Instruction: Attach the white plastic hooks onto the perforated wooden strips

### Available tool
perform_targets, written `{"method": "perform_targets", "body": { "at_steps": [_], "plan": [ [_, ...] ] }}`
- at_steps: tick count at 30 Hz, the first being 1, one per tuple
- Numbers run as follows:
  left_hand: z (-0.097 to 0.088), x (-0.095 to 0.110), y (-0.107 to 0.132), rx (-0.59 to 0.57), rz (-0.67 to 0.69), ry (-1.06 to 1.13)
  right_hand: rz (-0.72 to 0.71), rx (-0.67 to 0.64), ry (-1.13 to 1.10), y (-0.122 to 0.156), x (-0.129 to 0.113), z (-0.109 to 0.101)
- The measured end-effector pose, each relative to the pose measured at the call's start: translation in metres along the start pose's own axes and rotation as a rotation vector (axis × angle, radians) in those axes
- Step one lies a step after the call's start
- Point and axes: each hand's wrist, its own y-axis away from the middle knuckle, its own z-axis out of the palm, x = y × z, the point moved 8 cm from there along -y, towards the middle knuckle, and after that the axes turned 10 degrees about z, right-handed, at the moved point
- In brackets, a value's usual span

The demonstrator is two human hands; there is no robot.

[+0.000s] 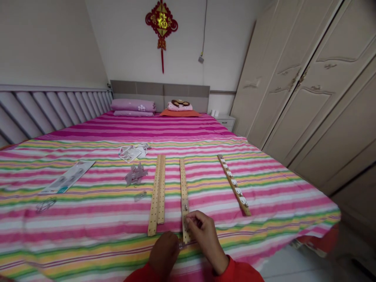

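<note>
A narrow wooden strip with rows of small holes (183, 178) lies lengthwise in front of me. My right hand (204, 231) is pinched at its near part, fingertips on the strip; what they grip, if anything, is hidden. Just beyond those fingertips a small clear piece with a shiny bit (185, 205) sits on the strip. Beside the strip's near end, my left hand (165, 252) is closed, with a small clear piece (181, 246) at its fingertips. Two more holed wooden strips (154, 199) lie side by side to the left.
On the right lies a darker strip carrying several white round pieces (234, 182). Leftward are a pile of clear grey pieces (136, 174), some packets (132, 152), a long package (69, 177) and wire-like loops (46, 204). All rest on a striped bedsheet (102, 219).
</note>
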Motion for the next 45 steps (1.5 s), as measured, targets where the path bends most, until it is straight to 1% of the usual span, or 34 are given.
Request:
{"method": "perform_targets", "body": {
  "at_steps": [2, 4, 9, 11, 13, 15, 17, 21, 24, 27, 29, 31, 33, 35, 37, 39, 42, 45],
  "plan": [
    [-0.008, -0.007, 0.004, 0.024, -0.047, 0.070, 0.018, -0.007, -0.039, -0.001, 0.002, 0.000],
    [-0.020, -0.013, 0.010, 0.055, -0.085, 0.219, 0.043, -0.012, -0.080, -0.002, 0.004, -0.001],
    [-0.065, -0.030, 0.019, 0.222, -0.163, 0.771, 0.110, -0.067, -0.189, -0.006, 0.007, 0.002],
    [-0.083, -0.032, 0.019, 0.294, -0.173, 0.967, 0.125, -0.118, -0.216, -0.007, 0.006, 0.008],
    [-0.094, -0.030, 0.017, 0.339, -0.203, 1.126, 0.143, -0.190, -0.255, -0.006, 0.006, 0.017],
    [-0.098, -0.024, 0.013, 0.345, -0.249, 1.267, 0.160, -0.258, -0.313, -0.006, 0.005, 0.026],
    [-0.098, -0.016, 0.009, 0.336, -0.281, 1.391, 0.160, -0.304, -0.376, -0.006, 0.003, 0.031],
    [-0.094, 0.002, -0.003, 0.315, -0.298, 1.560, 0.096, -0.327, -0.441, -0.006, -0.007, 0.030],
    [-0.089, 0.011, -0.011, 0.279, -0.310, 1.624, 0.017, -0.313, -0.398, -0.006, -0.018, 0.024],
    [-0.083, 0.020, -0.018, 0.223, -0.294, 1.671, -0.085, -0.291, -0.321, -0.006, -0.031, 0.018],
    [-0.079, 0.022, -0.022, 0.204, -0.289, 1.676, -0.117, -0.272, -0.293, -0.007, -0.036, 0.014],
    [-0.074, 0.020, -0.025, 0.210, -0.316, 1.648, -0.120, -0.252, -0.283, -0.010, -0.039, 0.011],
    [-0.070, 0.015, -0.027, 0.234, -0.359, 1.585, -0.090, -0.229, -0.279, -0.014, -0.038, 0.010],
    [-0.070, 0.010, -0.029, 0.275, -0.383, 1.506, -0.002, -0.207, -0.298, -0.019, -0.030, 0.009],
    [-0.073, 0.007, -0.030, 0.316, -0.378, 1.444, 0.115, -0.183, -0.345, -0.023, -0.017, 0.008],
    [-0.076, 0.008, -0.031, 0.330, -0.352, 1.407, 0.194, -0.166, -0.396, -0.026, -0.006, 0.008],
    [-0.080, 0.011, -0.032, 0.313, -0.291, 1.341, 0.225, -0.159, -0.442, -0.029, 0.001, 0.008],
    [-0.083, 0.012, -0.035, 0.296, -0.240, 1.240, 0.226, -0.161, -0.469, -0.031, 0.003, 0.008]
  ]
}}
